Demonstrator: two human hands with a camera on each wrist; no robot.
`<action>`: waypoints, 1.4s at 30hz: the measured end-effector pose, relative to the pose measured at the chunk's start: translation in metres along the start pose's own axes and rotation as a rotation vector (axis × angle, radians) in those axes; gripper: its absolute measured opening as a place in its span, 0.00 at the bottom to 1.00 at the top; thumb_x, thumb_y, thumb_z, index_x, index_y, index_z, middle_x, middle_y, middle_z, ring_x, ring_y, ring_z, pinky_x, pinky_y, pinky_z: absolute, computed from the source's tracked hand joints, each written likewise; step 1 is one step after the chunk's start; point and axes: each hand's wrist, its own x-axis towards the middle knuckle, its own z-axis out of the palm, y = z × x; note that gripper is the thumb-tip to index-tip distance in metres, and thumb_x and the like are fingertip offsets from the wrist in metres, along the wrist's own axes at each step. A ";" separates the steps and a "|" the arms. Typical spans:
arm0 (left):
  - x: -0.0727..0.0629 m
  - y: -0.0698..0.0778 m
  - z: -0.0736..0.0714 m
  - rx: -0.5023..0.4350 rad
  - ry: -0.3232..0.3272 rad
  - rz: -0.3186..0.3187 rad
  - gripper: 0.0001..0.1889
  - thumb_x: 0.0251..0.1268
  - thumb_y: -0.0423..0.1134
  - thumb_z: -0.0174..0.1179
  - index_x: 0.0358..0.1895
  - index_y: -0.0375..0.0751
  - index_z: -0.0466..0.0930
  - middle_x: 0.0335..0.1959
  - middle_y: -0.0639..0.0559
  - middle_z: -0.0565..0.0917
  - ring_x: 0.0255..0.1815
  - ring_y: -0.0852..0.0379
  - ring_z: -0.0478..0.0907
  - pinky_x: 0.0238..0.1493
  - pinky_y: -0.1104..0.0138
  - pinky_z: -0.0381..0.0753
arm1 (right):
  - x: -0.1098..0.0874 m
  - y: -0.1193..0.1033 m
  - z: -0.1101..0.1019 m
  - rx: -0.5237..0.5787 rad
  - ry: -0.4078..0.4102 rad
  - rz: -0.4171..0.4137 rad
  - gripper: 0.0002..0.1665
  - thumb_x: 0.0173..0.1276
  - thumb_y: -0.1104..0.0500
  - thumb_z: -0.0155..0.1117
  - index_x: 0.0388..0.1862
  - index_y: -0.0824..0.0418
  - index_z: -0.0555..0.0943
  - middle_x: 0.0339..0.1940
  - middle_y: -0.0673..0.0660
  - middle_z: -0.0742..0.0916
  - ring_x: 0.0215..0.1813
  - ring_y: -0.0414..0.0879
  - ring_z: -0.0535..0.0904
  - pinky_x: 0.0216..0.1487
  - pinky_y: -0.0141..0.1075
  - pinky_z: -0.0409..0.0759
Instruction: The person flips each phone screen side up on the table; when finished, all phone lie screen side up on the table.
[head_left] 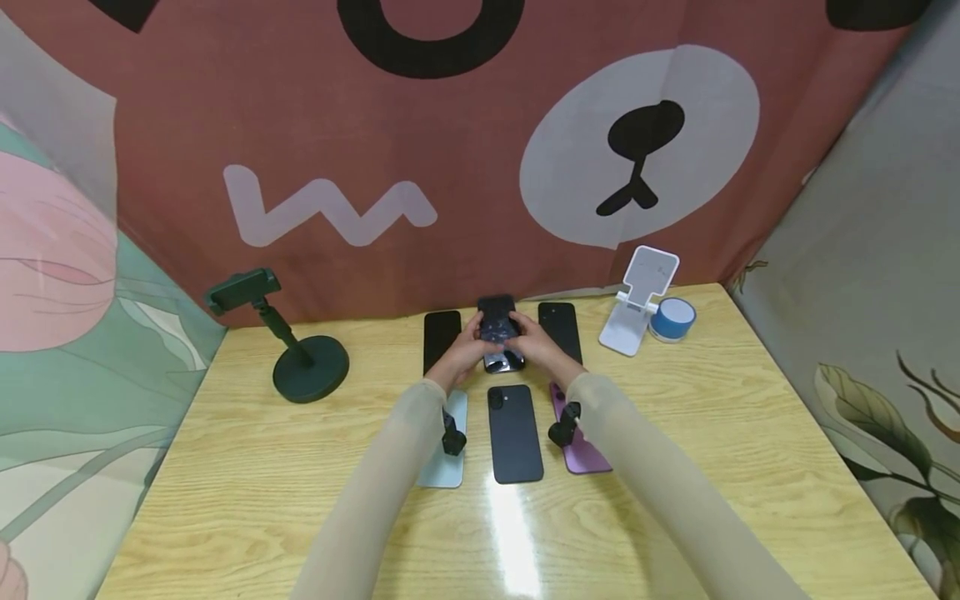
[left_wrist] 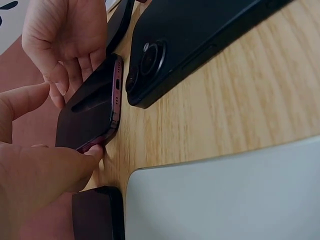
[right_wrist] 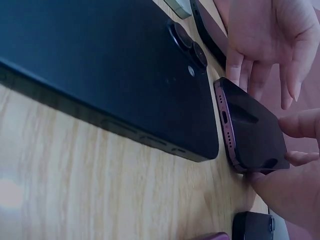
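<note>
A dark phone with a purple-red frame (head_left: 498, 333) is held over the back middle of the wooden table (head_left: 225, 467), screen up, its near end low by the tabletop. My left hand (head_left: 467, 352) grips its left edge and my right hand (head_left: 534, 343) its right edge. In the left wrist view my left thumb (left_wrist: 60, 167) presses the phone (left_wrist: 92, 110) at its near corner, while the right hand's fingers (left_wrist: 70, 75) curl on the far edge. In the right wrist view my right hand (right_wrist: 287, 165) pinches the phone (right_wrist: 250, 125) near its corner.
Two black phones (head_left: 441, 337) (head_left: 561, 329) lie either side of the held one. In front lie a pale blue phone (head_left: 446, 454), a black phone (head_left: 514, 433) and a purple phone (head_left: 581, 450). A green stand (head_left: 303, 367) is left; a white stand (head_left: 637, 304) and blue speaker (head_left: 672, 319) are right.
</note>
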 end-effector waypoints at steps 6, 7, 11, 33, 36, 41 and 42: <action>0.000 -0.001 -0.001 -0.004 -0.008 -0.015 0.47 0.61 0.28 0.59 0.76 0.56 0.38 0.76 0.44 0.43 0.74 0.45 0.49 0.70 0.47 0.49 | -0.003 -0.002 0.002 0.038 -0.023 0.013 0.42 0.65 0.70 0.52 0.76 0.62 0.49 0.76 0.65 0.53 0.75 0.58 0.49 0.70 0.49 0.56; 0.000 -0.001 -0.001 0.003 -0.011 -0.022 0.47 0.61 0.29 0.59 0.76 0.58 0.38 0.77 0.46 0.42 0.74 0.46 0.47 0.70 0.45 0.47 | -0.004 -0.002 0.002 0.034 -0.020 0.013 0.42 0.65 0.69 0.52 0.76 0.62 0.49 0.76 0.64 0.53 0.75 0.58 0.48 0.70 0.49 0.56; -0.002 0.000 -0.001 0.017 -0.024 -0.040 0.47 0.63 0.32 0.59 0.76 0.61 0.37 0.77 0.53 0.37 0.76 0.47 0.40 0.69 0.41 0.44 | -0.005 -0.001 0.002 0.028 -0.013 0.010 0.40 0.67 0.68 0.51 0.76 0.62 0.50 0.76 0.64 0.53 0.75 0.58 0.47 0.70 0.49 0.55; -0.005 0.003 0.000 0.073 -0.014 -0.005 0.46 0.62 0.39 0.62 0.76 0.56 0.39 0.77 0.47 0.36 0.76 0.46 0.35 0.70 0.43 0.43 | -0.009 0.002 -0.002 0.045 -0.039 0.007 0.39 0.71 0.63 0.52 0.76 0.63 0.48 0.76 0.65 0.53 0.76 0.57 0.46 0.71 0.51 0.53; -0.007 0.004 0.000 0.082 0.001 0.003 0.46 0.62 0.38 0.62 0.76 0.55 0.40 0.77 0.45 0.37 0.76 0.46 0.36 0.71 0.47 0.45 | -0.009 0.002 -0.002 0.061 -0.019 -0.007 0.39 0.70 0.65 0.53 0.76 0.64 0.49 0.75 0.66 0.57 0.75 0.58 0.50 0.71 0.50 0.54; -0.008 0.006 -0.001 0.088 0.008 0.020 0.44 0.64 0.35 0.59 0.76 0.52 0.40 0.77 0.44 0.39 0.76 0.49 0.36 0.71 0.53 0.50 | -0.009 0.004 -0.001 0.106 0.031 -0.050 0.37 0.67 0.68 0.54 0.73 0.68 0.55 0.70 0.69 0.65 0.71 0.60 0.58 0.70 0.49 0.57; -0.008 0.006 -0.002 0.088 0.008 0.024 0.44 0.64 0.35 0.59 0.77 0.52 0.40 0.77 0.44 0.39 0.76 0.49 0.36 0.71 0.53 0.51 | -0.009 0.005 0.000 0.114 0.038 -0.055 0.36 0.67 0.68 0.55 0.72 0.69 0.56 0.70 0.69 0.65 0.71 0.60 0.59 0.70 0.49 0.57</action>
